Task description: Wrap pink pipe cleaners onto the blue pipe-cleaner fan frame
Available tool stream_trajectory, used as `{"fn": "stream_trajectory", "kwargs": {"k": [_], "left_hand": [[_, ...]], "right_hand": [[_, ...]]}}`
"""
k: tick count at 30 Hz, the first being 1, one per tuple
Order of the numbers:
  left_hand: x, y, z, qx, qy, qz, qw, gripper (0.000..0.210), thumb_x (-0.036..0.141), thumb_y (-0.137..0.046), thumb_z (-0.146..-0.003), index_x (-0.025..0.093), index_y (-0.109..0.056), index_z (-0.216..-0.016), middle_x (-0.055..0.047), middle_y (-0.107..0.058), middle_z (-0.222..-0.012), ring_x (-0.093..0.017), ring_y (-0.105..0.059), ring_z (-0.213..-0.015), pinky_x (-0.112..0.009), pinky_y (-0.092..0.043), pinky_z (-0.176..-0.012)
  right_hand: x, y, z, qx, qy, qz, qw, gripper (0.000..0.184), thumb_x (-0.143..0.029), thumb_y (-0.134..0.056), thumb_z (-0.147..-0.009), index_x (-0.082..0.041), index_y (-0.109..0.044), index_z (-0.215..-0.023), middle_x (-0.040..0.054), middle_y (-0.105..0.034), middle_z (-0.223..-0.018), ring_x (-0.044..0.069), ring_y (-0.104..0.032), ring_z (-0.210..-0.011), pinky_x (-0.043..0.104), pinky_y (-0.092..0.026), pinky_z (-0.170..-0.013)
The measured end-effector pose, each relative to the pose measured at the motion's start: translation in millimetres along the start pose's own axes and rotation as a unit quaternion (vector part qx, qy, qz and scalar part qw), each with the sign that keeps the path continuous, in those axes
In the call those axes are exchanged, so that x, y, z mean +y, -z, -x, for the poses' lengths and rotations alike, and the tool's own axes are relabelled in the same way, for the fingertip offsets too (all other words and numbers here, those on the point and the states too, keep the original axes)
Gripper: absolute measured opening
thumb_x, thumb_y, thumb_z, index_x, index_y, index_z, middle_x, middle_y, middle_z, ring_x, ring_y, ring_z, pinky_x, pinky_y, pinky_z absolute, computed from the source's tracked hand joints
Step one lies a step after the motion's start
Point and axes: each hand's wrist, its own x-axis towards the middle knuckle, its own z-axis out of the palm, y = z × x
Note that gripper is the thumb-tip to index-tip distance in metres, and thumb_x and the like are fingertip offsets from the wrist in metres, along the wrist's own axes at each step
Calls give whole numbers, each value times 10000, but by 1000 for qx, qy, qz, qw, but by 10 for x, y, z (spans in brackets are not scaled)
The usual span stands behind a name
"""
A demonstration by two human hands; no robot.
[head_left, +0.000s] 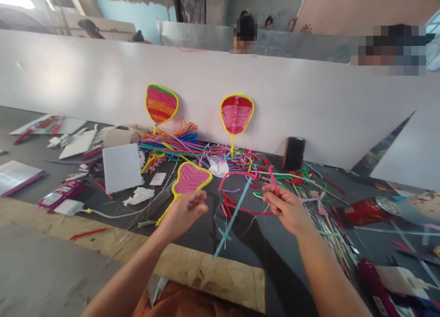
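Partition (85, 78): stood long and white across the far side.
Table (277, 243): dark top, strewn with materials left, right and far.
Brown paper (206, 269): lay along the near side of the table.
Stem pile (172, 140): fuzzy stems in many colours, heaped far middle, near the foot of the partition.
Wire bundle (343, 248): thin and metallic, lay at right beside the right forearm.
Striped fan (161, 105): yellow-rimmed, pink and orange, upright at far left of centre.
Beaded fan (237, 115): yellow-rimmed, pink and red with a bead row down its middle, upright to the right of the striped one.
Pink fan (190, 178): also yellow-rimmed, lay just beyond the left hand (189, 211).
Left grip: fingers loosely curled, thumb and fingers apart.
Right grip: thumb and fingers of the right hand (285, 207) pinched a red-pink strip (273, 179).
Blue stem (235, 211): lay diagonally between the hands, far end by a red-pink curve (237, 174); could not tell whether they were joined.
Drink can (369, 211): red, on its side at right.
Phone (294, 153): upright, far right of centre, by the partition.
Held strip: rose above the right fingertips, its far end bent; link to the curve could not be told.
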Motion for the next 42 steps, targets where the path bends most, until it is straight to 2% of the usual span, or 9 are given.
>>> {"fn": "stream_trajectory", "kwargs": {"k": [2, 5, 7, 11, 14, 17, 23, 33, 42], "left_hand": [[260, 81, -219, 35, -129, -84, 987, 299, 284, -662, -754, 201, -677, -1041, -83, -678, -1047, -234, -602, -999, -319, -445, -899], [592, -46, -531, -29, -275, -189, 942, 328, 242, -530, -857, 189, -605, -1172, -90, -610, -1234, -224, -504, -1196, -365, -340, -1045], [717, -215, -708, -79, -306, -221, 923, 301, 222, -481, -884, 172, -618, -1147, -96, -633, -1201, -214, -539, -1162, -349, -368, -1019], [755, -450, -955, -165, -243, -219, 930, 220, 234, -504, -867, 169, -693, -958, -50, -710, -931, -181, -642, -889, -263, -470, -790], [685, -484, -1073, -182, -176, -149, 956, 175, 221, -550, -822, 156, -706, -868, -28, -699, -800, -157, -632, -775, -234, -463, -700], [598, -462, -1159, -186, -113, -43, 975, 177, 234, -589, -795, 131, -696, -892, -42, -696, -798, -145, -623, -749, -230, -460, -680], [487, -424, -1258, -259, -86, 24, 962, 250, 163, -564, -806, 142, -654, -1039, -74, -705, -937, -156, -639, -897, -256, -468, -794], [499, -610, -1209, -288, -61, 36, 955, 228, 198, -613, -777, 148, -656, -995, -17, -641, -822, -104, -566, -727, -211, -437, -675], [478, -668, -1201, -277, -63, 31, 958, 253, 351, -596, -824, 124, -670, -907, -5, -577, -723, -82, -470, -628, -198, -369, -575]], "right_hand": [[-49, 3, -26, -22, -3, 11, 1000, 359, -416, -722, -695, -166, -617, -930, -10, -587, -644, 46, -299, -422, 217, -175, -409], [-124, -43, -78, -63, -7, 32, 997, 367, -434, -711, -711, -169, -608, -943, -12, -582, -632, 50, -306, -424, 211, -192, -412], [-179, -86, -113, -94, -5, 56, 994, 367, -454, -694, -729, -172, -605, -947, -12, -586, -640, 49, -311, -424, 206, -209, -413], [-279, -117, -192, -119, 33, 129, 984, 384, -498, -617, -790, -180, -600, -1005, 11, -620, -696, 65, -357, -443, 209, -270, -417], [-313, -43, -287, -47, 119, 189, 974, 410, -516, -524, -845, -188, -594, -1080, 38, -645, -777, 107, -471, -524, 230, -367, -471], [-305, 86, -379, 30, 180, 290, 940, 354, -477, -488, -872, -192, -642, -1015, 42, -650, -769, 164, -573, -664, 263, -449, -589], [-267, 170, -427, -46, 186, 386, 902, 236, -382, -521, -871, -226, -688, -931, 41, -702, -884, 195, -633, -790, 280, -478, -687], [-239, 76, -420, -16, 159, 331, 930, 248, -400, -523, -858, -197, -665, -836, 6, -590, -673, 137, -492, -572, 233, -392, -509], [-305, 59, -388, -20, 142, 348, 927, 287, -424, -493, -868, -195, -652, -801, -5, -561, -647, 134, -471, -573, 233, -381, -526]]}}
